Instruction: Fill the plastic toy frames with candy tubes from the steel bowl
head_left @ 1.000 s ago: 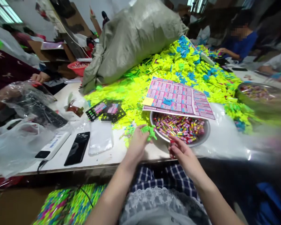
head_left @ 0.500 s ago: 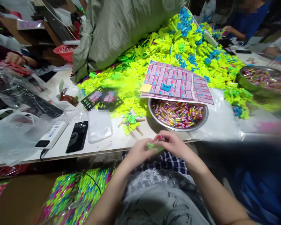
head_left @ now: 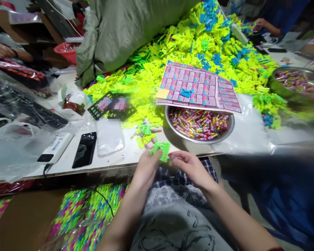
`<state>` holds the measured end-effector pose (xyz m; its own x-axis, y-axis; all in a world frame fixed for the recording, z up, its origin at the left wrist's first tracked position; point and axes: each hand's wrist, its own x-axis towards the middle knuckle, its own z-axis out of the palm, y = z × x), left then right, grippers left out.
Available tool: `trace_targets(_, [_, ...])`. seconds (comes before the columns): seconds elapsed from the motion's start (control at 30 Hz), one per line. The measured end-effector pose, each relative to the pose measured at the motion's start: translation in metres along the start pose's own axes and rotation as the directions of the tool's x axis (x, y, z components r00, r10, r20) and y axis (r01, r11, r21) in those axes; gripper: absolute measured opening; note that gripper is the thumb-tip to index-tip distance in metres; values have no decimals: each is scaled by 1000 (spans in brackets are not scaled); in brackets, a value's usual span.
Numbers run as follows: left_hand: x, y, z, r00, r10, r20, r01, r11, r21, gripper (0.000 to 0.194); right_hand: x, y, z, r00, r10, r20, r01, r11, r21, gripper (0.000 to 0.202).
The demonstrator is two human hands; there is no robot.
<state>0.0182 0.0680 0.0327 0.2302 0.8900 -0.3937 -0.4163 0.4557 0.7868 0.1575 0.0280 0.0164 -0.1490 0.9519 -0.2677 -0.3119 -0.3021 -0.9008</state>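
My left hand [head_left: 149,163] is closed on a bright green plastic piece [head_left: 164,151] with a toothed edge, over the table's front edge. Just right of it, my right hand [head_left: 189,166] pinches a small red-tipped candy tube [head_left: 172,156], mostly covered by the fingers. Behind the hands, a metal bowl [head_left: 199,141] holds many small wrapped tubes, and printed pink sticker sheets [head_left: 189,83] cover its back part. A blue plastic piece [head_left: 185,92] lies on the sheets. Left of the bowl is a little group of green and yellow pieces [head_left: 146,130] with some tubes.
A big heap of yellow pieces [head_left: 146,80] lies under a grey-green sack [head_left: 120,35]. To the left are a black phone [head_left: 84,150], clear bags [head_left: 110,137] and a white power strip [head_left: 56,148]. Another bowl [head_left: 298,83] stands right. Other people's hands show at both far sides.
My hands have moved apart. The green piece, before partly hidden between them, now stands out upright in my left hand, while the red-tipped tube stays in my right fingers.
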Motion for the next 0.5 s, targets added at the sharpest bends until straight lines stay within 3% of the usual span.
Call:
trace_targets(0.37, [-5, -2, 2, 987, -129, 97, 126, 991, 37, 27, -2, -8, -13, 991, -3, 132, 20, 992, -128, 32])
trace_targets(0.5, [-5, -3, 7, 985, -148, 91, 142, 988, 66, 29, -7, -15, -16, 993, -53, 110, 81, 958, -273, 31])
